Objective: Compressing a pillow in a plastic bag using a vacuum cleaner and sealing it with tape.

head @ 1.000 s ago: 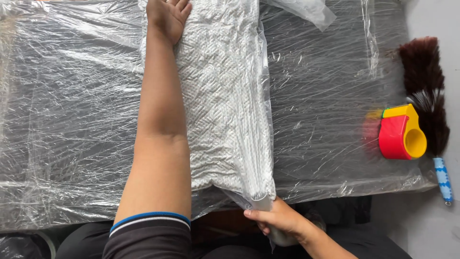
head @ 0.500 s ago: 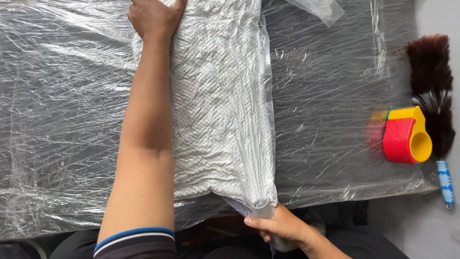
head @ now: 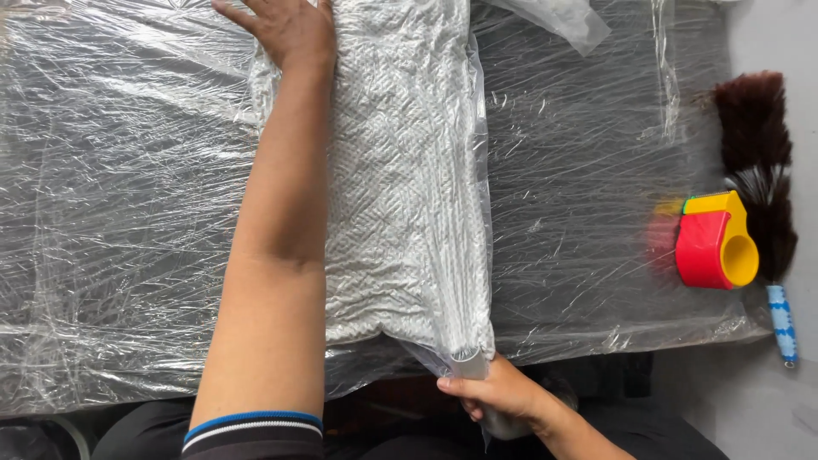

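A white textured folded cloth (head: 400, 179) lies lengthwise inside a clear plastic bag (head: 479, 255) on a table wrapped in clear film (head: 128, 213). My left hand (head: 285, 30) lies flat on the far end of the cloth, fingers spread, my arm stretched along the cloth's left side. At the near table edge my right hand (head: 494, 396) is closed around the gathered near end of the plastic bag, just below the cloth's near right corner.
A red and yellow tape dispenser (head: 716, 240) sits at the table's right edge. Beside it lies a dark feather duster (head: 758, 145) with a blue and white handle (head: 781, 324). A loose flap of plastic (head: 554, 17) lies at the far right of the cloth.
My left hand has slid a little nearer and left along the cloth's far end, and more of it shows. My right hand keeps its grip on the bag end.
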